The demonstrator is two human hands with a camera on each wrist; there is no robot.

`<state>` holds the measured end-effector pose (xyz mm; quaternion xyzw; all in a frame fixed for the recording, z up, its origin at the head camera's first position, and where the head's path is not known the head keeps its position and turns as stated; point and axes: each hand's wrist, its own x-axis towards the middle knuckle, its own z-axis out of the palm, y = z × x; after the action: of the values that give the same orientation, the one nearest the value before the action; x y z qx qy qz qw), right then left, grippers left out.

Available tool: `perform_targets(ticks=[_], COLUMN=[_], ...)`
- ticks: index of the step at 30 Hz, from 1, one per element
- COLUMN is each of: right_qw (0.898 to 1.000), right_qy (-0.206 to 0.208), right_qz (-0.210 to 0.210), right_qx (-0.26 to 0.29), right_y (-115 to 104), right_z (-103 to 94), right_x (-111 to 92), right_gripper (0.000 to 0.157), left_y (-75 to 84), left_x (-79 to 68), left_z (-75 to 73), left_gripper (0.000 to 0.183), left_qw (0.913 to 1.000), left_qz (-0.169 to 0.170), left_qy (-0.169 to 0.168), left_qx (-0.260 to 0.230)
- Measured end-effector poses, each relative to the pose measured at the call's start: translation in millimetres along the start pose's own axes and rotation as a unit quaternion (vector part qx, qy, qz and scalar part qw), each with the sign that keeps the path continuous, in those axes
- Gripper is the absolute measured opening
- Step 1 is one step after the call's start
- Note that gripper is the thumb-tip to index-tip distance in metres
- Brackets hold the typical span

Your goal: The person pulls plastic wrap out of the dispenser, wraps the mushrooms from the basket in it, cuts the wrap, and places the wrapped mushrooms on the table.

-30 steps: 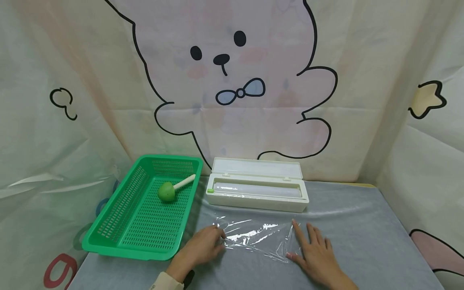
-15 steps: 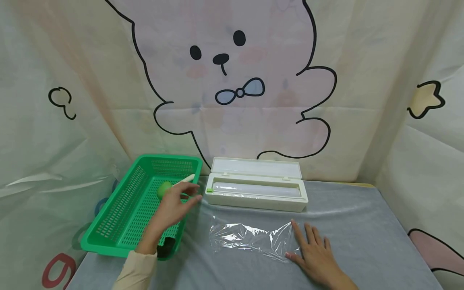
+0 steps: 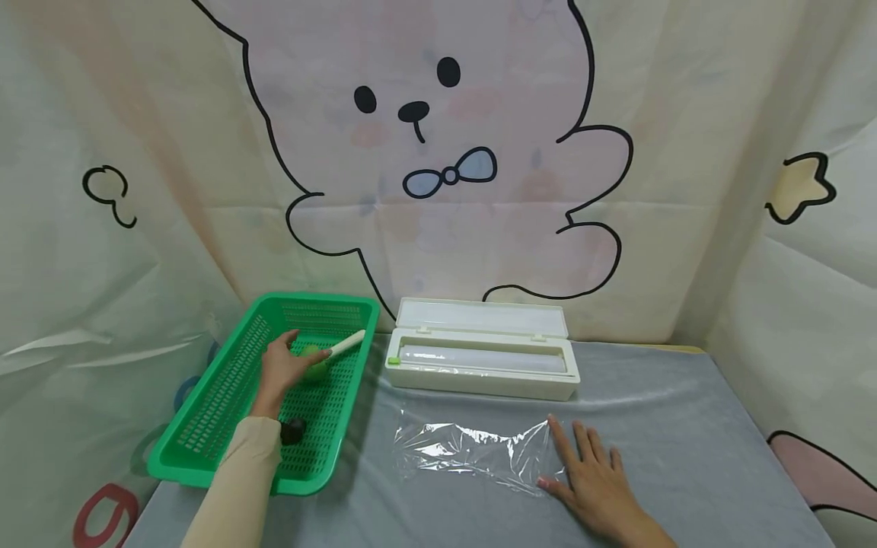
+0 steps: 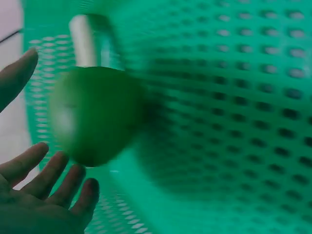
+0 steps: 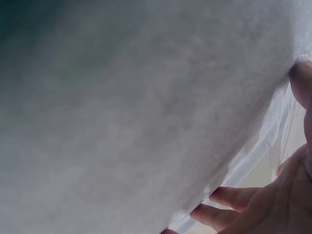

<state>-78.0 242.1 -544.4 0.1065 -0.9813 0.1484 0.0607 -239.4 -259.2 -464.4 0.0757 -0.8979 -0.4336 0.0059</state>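
1. The left hand [image 3: 284,369] reaches down into the basket with thumb and fingers spread well apart, gripping nothing, around the green-headed stick [image 4: 92,114]
2. The right hand [image 3: 599,491] lies low with its fingers straight and fanned, grasping nothing, fingertips at the right end of the clear film [image 3: 459,445]
3. The green-headed stick lies in the basket, toward its back right corner, its white end pointing at the right wall
4. The green basket [image 3: 332,449], its sides pierced with holes, sits along the left edge of the tabletop [image 3: 671,434]
5. The film lies crinkled and shiny between the front and back edges of the tabletop, just in front of the white box [image 3: 483,386]
6. That box stands near the back edge, lid raised, a roll visible inside
7. Soft grey cloth covers the tabletop, with a yellow strip [image 3: 674,348] showing by its back right corner
8. Pale fabric walls [image 3: 685,190] rise beyond the back and side edges, printed with a large bear [image 3: 493,221] in a blue bow and, to the right, a yellow star [image 3: 798,186]
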Motion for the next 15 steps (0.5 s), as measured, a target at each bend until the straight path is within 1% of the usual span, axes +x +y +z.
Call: perform_targets(ticks=[2,4,6,9,12,15], right_qw=[1.000,1.000,1.000,1.000,1.000,1.000], right_qy=[-0.001,0.000,0.002,0.005,0.000,-0.005], right_qz=[-0.001,-0.001,-0.001,-0.002,0.000,0.001], right_qx=[0.003,0.006,0.007,0.006,0.006,0.009], right_y=[-1,-1,-1,-2,-2,-2], right_z=[-0.3,-1.2,-2.0,-3.0,-3.3,-3.1], right_x=[0,0,1,1,0,0], right_gripper=[0.095,0.094,0.094,0.094,0.094,0.094], left_y=[-8.5,-13.9,-17.0,-17.6,-14.5,-5.5], left_x=[2.9,4.1,4.9,4.6,2.5,-1.6], left_z=[3.4,5.9,7.7,9.3,9.5,6.6], left_gripper=[0.092,0.093,0.090,0.084,0.080,0.080], left_qw=[0.9994,0.9986,0.9982,0.9983,0.9984,0.9984], left_qz=[-0.026,-0.041,-0.046,-0.040,-0.041,-0.038], left_qy=[-0.019,-0.032,-0.039,-0.041,-0.028,0.010], left_qx=[0.011,0.012,0.003,-0.009,-0.025,-0.041])
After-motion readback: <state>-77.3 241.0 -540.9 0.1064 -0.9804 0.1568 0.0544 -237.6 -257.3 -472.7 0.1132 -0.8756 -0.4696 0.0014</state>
